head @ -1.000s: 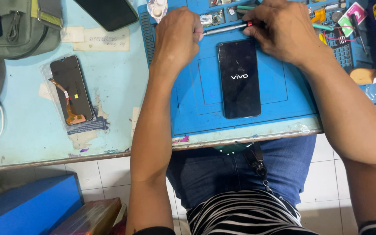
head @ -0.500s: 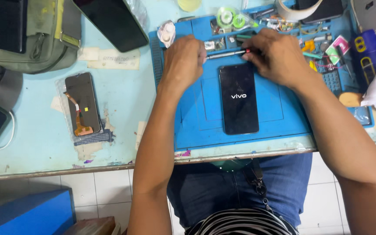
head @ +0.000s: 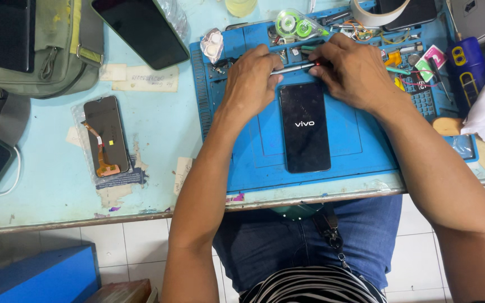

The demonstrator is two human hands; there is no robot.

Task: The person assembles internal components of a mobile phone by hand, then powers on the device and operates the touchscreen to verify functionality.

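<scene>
The person is sitting close against the bench [head: 57,185], blue-jeaned knees tucked beneath its edge. Nearest to them, a black smartphone [head: 304,128] is lying flat and face up on the blue work mat [head: 254,163], its screen lit. It looks light, stiff and slick, with fragile glass, so I would be taking it by the long side edges rather than pressing on the face.

Just beyond the phone's top end, both hands are meeting over a slim silver tool [head: 293,68], pen-like, with a red tip. The left hand [head: 251,81] is curled, its fingertips pinching the near end of the shaft; the right hand [head: 355,73] is closed around the red-tipped end. The tool looks thin, rigid and apt to roll, best pinched mid-shaft.

Farther out, a tape dispenser [head: 296,25] is sitting among small parts at the mat's back edge. Off to the left, a loose screen panel [head: 105,134] with an orange flex cable is resting on the bench, and a green pouch [head: 51,50] is lying beyond it.
</scene>
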